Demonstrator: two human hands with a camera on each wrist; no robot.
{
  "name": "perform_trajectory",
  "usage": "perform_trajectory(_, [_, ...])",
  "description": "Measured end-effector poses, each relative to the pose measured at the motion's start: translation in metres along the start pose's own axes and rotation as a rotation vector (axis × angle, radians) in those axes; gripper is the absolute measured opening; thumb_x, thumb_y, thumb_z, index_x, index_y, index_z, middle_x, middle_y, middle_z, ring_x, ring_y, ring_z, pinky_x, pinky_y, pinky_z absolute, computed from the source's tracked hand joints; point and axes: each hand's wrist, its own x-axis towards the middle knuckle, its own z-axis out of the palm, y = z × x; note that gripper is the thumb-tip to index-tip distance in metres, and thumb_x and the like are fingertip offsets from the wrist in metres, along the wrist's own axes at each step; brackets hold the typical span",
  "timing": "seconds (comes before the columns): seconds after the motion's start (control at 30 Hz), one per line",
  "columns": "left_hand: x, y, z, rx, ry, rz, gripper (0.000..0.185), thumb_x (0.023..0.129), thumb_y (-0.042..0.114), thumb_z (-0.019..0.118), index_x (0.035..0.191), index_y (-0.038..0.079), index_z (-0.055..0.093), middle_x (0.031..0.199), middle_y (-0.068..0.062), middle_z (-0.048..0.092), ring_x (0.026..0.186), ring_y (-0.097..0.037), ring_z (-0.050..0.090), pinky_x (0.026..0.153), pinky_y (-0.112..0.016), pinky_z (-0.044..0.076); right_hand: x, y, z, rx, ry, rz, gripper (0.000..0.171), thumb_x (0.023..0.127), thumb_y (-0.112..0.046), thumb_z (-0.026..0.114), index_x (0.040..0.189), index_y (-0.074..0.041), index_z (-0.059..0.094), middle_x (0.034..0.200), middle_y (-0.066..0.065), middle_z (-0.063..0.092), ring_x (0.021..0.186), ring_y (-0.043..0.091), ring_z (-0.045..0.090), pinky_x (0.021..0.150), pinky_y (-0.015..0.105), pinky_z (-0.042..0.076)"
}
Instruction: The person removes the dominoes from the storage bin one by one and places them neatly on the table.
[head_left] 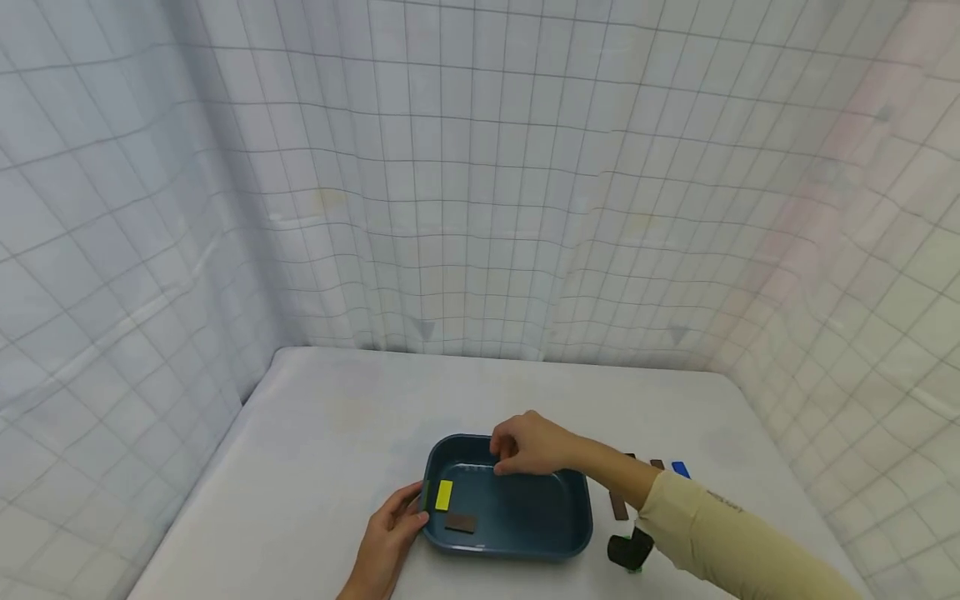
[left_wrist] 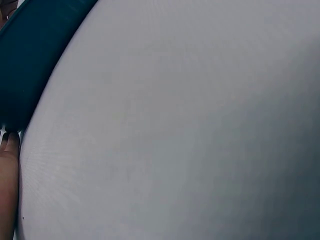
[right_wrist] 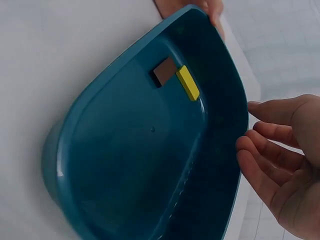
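Note:
A dark teal plastic tray (head_left: pixel 525 512) rests on the white-covered table. My left hand (head_left: pixel 390 529) grips its left side, thumb on the rim and fingers along the outer wall. Inside the tray, near that side, lie a yellow block (head_left: pixel 443 495) and a brown block (head_left: pixel 460 523). Over the tray's far edge hovers my right hand (head_left: pixel 534 446), fingers loosely bent. Nothing shows between its thumb and fingers in the right wrist view, where the fingertips (right_wrist: pixel 245 145) overlap the tray's rim. The left wrist view catches only some left fingers (left_wrist: pixel 11 142) by the tray's outer wall (left_wrist: pixel 40 55).
Right of the tray, partly hidden by the right forearm, lie a long brown block (head_left: pixel 618 506), a blue block (head_left: pixel 680 469) and a smaller dark block (head_left: pixel 657 464). A black object (head_left: pixel 630 550) with green at its edges shows below the forearm. Gridded white curtains (head_left: pixel 480 208) surround the table.

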Motion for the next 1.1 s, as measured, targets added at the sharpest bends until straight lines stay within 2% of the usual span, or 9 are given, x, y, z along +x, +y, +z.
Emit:
perform_trajectory(0.2, [-0.001, 0.0, -0.004, -0.019, -0.021, 0.016, 0.054, 0.099, 0.006, 0.061, 0.148, -0.011, 0.042, 0.157, -0.03, 0.035, 0.145, -0.043, 0.037, 0.105, -0.028, 0.047, 0.026, -0.009, 0.012, -0.019, -0.092, -0.018, 0.019, 0.09, -0.014, 0.081, 0.104, -0.004, 0.073, 0.08, -0.013, 0.063, 0.071, -0.001, 0.058, 0.066, 0.017, 0.051])
perform_trajectory(0.43, [0.001, -0.001, -0.003, -0.025, -0.065, 0.029, 0.057, 0.1, 0.009, 0.062, 0.149, -0.01, 0.041, 0.157, -0.031, 0.034, 0.147, -0.042, 0.035, 0.106, -0.028, 0.047, 0.044, -0.015, 0.028, -0.046, -0.208, -0.039, 0.019, 0.089, -0.013, 0.082, 0.104, -0.004, 0.073, 0.08, -0.01, 0.067, 0.069, -0.001, 0.06, 0.062, 0.015, 0.051])
perform_trajectory(0.57, [0.0, -0.002, -0.003, -0.028, -0.085, 0.056, 0.057, 0.101, 0.01, 0.062, 0.149, -0.011, 0.04, 0.157, -0.032, 0.034, 0.148, -0.044, 0.032, 0.107, -0.028, 0.045, 0.053, -0.014, 0.04, -0.095, -0.264, -0.028, 0.023, 0.088, -0.019, 0.084, 0.105, -0.006, 0.074, 0.084, -0.012, 0.067, 0.07, -0.003, 0.06, 0.063, 0.013, 0.05])
perform_trajectory(0.77, [-0.001, -0.003, -0.004, -0.032, -0.096, 0.067, 0.054, 0.102, 0.007, 0.059, 0.148, -0.013, 0.039, 0.156, -0.034, 0.034, 0.148, -0.045, 0.03, 0.107, -0.028, 0.045, 0.063, -0.016, 0.062, -0.147, -0.305, -0.002, 0.028, 0.084, -0.029, 0.088, 0.101, -0.01, 0.077, 0.08, -0.016, 0.064, 0.067, -0.005, 0.059, 0.061, 0.011, 0.049])
perform_trajectory(0.93, [0.0, -0.004, -0.005, -0.047, -0.093, 0.041, 0.055, 0.101, 0.006, 0.059, 0.149, -0.012, 0.04, 0.157, -0.032, 0.034, 0.149, -0.043, 0.029, 0.108, -0.028, 0.044, 0.067, -0.017, 0.077, -0.161, -0.322, 0.047, 0.021, 0.083, -0.025, 0.089, 0.091, -0.013, 0.074, 0.075, -0.016, 0.061, 0.065, -0.002, 0.057, 0.058, 0.012, 0.048])
perform_trajectory(1.1, [0.0, -0.001, -0.006, -0.043, -0.079, 0.03, 0.056, 0.101, 0.008, 0.06, 0.149, -0.012, 0.04, 0.158, -0.031, 0.032, 0.149, -0.042, 0.029, 0.108, -0.028, 0.044, 0.072, -0.019, 0.078, -0.19, -0.322, 0.052, 0.021, 0.08, -0.019, 0.092, 0.088, -0.015, 0.073, 0.074, -0.015, 0.06, 0.067, -0.001, 0.057, 0.058, 0.012, 0.048])
